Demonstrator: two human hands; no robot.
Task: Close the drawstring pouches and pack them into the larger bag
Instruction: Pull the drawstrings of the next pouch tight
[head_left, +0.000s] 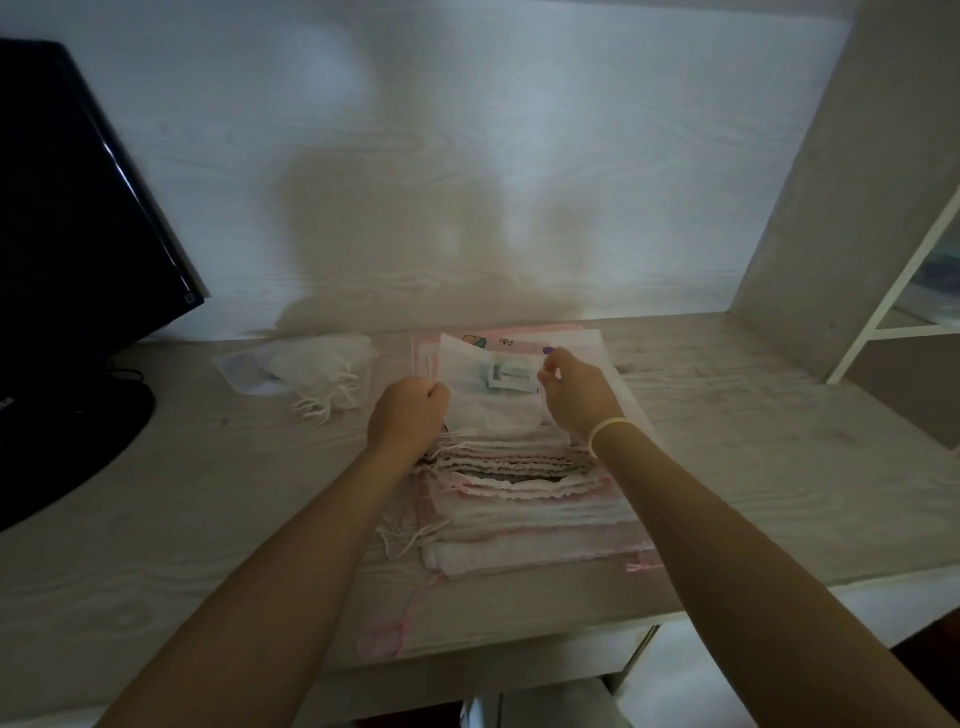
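A stack of flat white and pink drawstring pouches (524, 514) lies on the desk in front of me, cords trailing off its left and front edges. Above the stack I hold up a white sheer pouch (485, 400) with a small label on it. My left hand (408, 415) is closed on its left edge. My right hand (574, 395) pinches its right edge, with a pale band on the wrist. Behind the pouch lies a larger flat pink and white bag (582, 338) with a printed picture. A closed, bunched white pouch (332, 382) rests to the left on a clear plastic sleeve (249, 371).
A black monitor (78, 218) on a round stand fills the left side of the pale wood-grain desk (779, 457). A back panel rises behind the desk. A side panel and white shelf frame (893, 306) stand at the right.
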